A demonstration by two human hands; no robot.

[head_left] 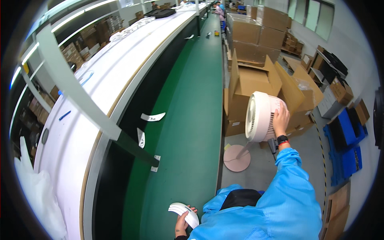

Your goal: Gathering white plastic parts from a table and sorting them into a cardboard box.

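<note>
The right hand (281, 119) holds the white fan head (260, 117) at middle right, before open cardboard boxes (256, 80). The left hand's fingers (183, 219) grip a curved white plastic piece (185, 210) over the green belt (188, 120).

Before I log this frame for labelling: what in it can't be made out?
- Pedestal fan: the right hand covers part of its rear; how its pole joins the round base is unclear.
- Curved white part in the left hand: its underside is hidden by fingers and the blue sleeve.
- Far end of the green conveyor: people and items are too small.
</note>
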